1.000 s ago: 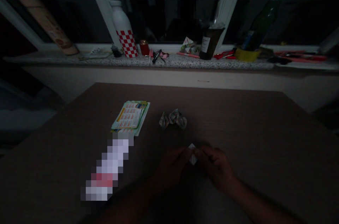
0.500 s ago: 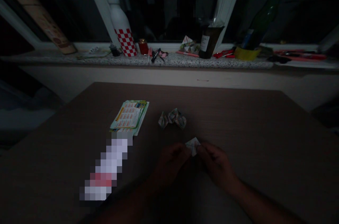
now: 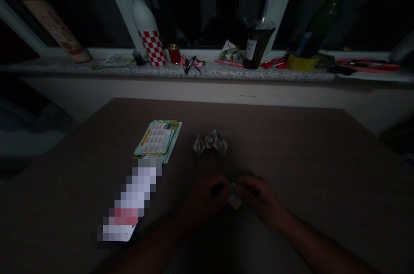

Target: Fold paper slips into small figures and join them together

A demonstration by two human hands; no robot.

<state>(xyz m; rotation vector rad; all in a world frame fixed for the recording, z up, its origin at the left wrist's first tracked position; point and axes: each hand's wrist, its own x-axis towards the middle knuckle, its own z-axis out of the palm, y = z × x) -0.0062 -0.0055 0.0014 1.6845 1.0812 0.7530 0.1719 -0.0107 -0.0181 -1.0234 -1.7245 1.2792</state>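
Observation:
A small piece of folded printed paper [image 3: 235, 198] is pinched between my two hands above the front middle of the table. My left hand [image 3: 211, 194] grips its left side with thumb and fingers closed. On the other side, my right hand [image 3: 257, 196] pinches the paper's right upper edge. Most of the paper hangs below the fingertips, and its finer creases are too dark to make out. Just beyond my hands, several folded paper pieces [image 3: 213, 141] stand on the table.
To the left lies a stack of printed sheets [image 3: 158, 138], with a blurred-out bright object [image 3: 132, 200] in front of it. The wooden table [image 3: 291, 144] ends before a granite sill [image 3: 207, 74]. A checkered bottle [image 3: 152, 43], a dark cup [image 3: 254, 49] and a green bottle [image 3: 328, 15] stand there.
The folded paper has turned between my fingers, so its point now hangs down toward me instead of upward. Both hands still hold it. The view has shifted slightly.

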